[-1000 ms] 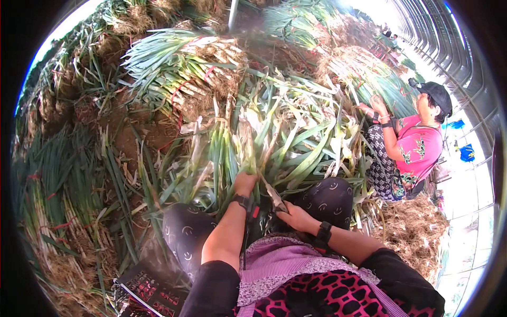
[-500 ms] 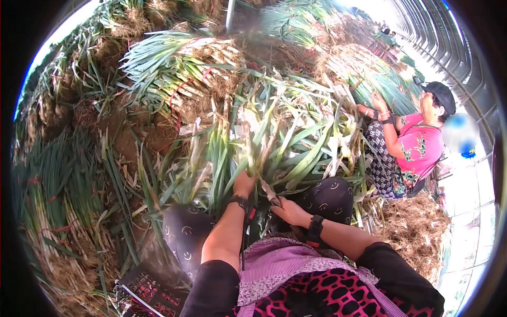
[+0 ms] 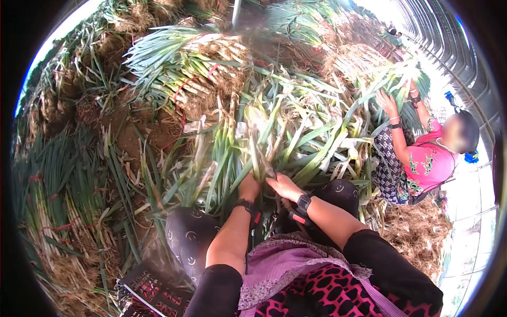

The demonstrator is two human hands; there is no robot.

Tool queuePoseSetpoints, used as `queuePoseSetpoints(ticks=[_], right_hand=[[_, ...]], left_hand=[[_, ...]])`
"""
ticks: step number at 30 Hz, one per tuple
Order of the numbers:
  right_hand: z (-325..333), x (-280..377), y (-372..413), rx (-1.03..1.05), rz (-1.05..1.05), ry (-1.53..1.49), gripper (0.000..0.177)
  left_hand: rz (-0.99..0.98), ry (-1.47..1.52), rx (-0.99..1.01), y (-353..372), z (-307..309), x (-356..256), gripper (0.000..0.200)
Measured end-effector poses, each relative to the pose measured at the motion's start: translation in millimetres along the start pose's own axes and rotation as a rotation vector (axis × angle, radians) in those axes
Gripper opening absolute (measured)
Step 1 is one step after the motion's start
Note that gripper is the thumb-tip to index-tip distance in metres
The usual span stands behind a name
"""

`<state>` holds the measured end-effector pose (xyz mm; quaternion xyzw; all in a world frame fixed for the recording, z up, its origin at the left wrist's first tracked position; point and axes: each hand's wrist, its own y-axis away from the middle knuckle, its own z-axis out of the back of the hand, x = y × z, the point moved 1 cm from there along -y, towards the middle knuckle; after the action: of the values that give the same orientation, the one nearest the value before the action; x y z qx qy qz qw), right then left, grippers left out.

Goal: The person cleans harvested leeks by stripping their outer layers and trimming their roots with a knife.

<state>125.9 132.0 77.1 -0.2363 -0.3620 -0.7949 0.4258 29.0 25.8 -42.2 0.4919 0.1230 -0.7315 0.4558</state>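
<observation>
My left hand (image 3: 250,187) is closed around the lower part of a green onion (image 3: 254,158), just in front of my knees. Close beside it, my right hand (image 3: 285,187) pinches the end of a brownish, withered leaf (image 3: 268,168); its exact shape is blurred. Several green onions (image 3: 224,140) stand and lean just left of my hands. Beyond them spreads a loose heap of stripped leaves (image 3: 311,127). Both wrists wear dark bands.
A tied green onion bundle (image 3: 193,66) lies ahead, and more bundles (image 3: 58,211) stack at left. A dark plastic crate (image 3: 153,290) sits by my left knee. At right, a co-worker (image 3: 430,153) crouches handling green onions, near a pile of roots (image 3: 414,232).
My right hand has moved up and left, close to my left hand, with the withered leaf. The co-worker has raised both hands, with long leaves now lifted beside them.
</observation>
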Motion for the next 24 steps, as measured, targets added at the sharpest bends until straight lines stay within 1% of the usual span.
queuePoseSetpoints(ticks=[2, 3, 4, 6, 7, 10, 11, 14, 15, 16, 18, 19, 20, 22, 23, 24], right_hand=[[1, 3, -3, 0.009, -0.027, -0.019, 0.048], [1, 4, 1, 0.051, -0.024, -0.004, 0.048], [-2, 3, 8, 0.077, -0.011, 0.065, 0.048], [-11, 4, 29, 0.079, 0.108, 0.004, 0.048], [-9, 5, 40, 0.077, 0.103, 0.034, 0.046], [-1, 11, 57, 0.077, -0.023, -0.063, 0.045], [0, 11, 57, 0.06, 0.021, -0.074, 0.043], [0, -1, 32, 0.054, -0.065, -0.157, 0.04], [10, 16, 32, 0.066, -0.049, -0.314, 0.035], [9, 16, 22, 0.048, -0.041, -0.346, 0.034], [15, 26, 14, 0.127, -0.081, -0.431, 0.035], [21, 32, 12, 0.09, -0.062, -0.435, 0.033], [39, 56, 23, 0.084, -0.079, -0.484, 0.027], [58, 48, 10, 0.082, 0.011, -0.523, 0.037], [73, 63, 17, 0.026, 0.111, -0.664, 0.034], [91, 83, 32, -0.025, 0.208, -0.804, 0.031]], left_hand=[[-0.009, 0.003, -0.011, 1, 1, 0, 0.041], [-0.015, 0.012, -0.024, 4, 2, 0, 0.041], [-0.021, 0.02, -0.036, 7, 4, -1, 0.042], [-0.01, 0.048, -0.029, 7, 7, -2, 0.042], [0.009, 0.066, -0.013, 6, 9, -1, 0.042], [0.014, 0.068, 0.008, 6, 7, 3, 0.042], [0.004, 0.055, 0.013, 9, 10, -2, 0.042], [0.05, 0.016, 0.044, 32, 18, -24, 0.043], [0.033, -0.011, 0.043, 37, 22, -31, 0.046], [0.014, 0.03, 0.041, 42, 22, -35, 0.047], [-0.027, 0.101, 0.037, 47, 25, -42, 0.049], [-0.085, 0.157, 0.009, 43, 17, -31, 0.05], [-0.157, 0.132, -0.12, 41, 21, -41, 0.042], [-0.217, 0.18, -0.343, 40, 60, -83, 0.033], [-0.129, 0.255, -0.372, 42, 96, -116, 0.028], [-0.162, 0.244, -0.529, 34, 118, -125, 0.028]])
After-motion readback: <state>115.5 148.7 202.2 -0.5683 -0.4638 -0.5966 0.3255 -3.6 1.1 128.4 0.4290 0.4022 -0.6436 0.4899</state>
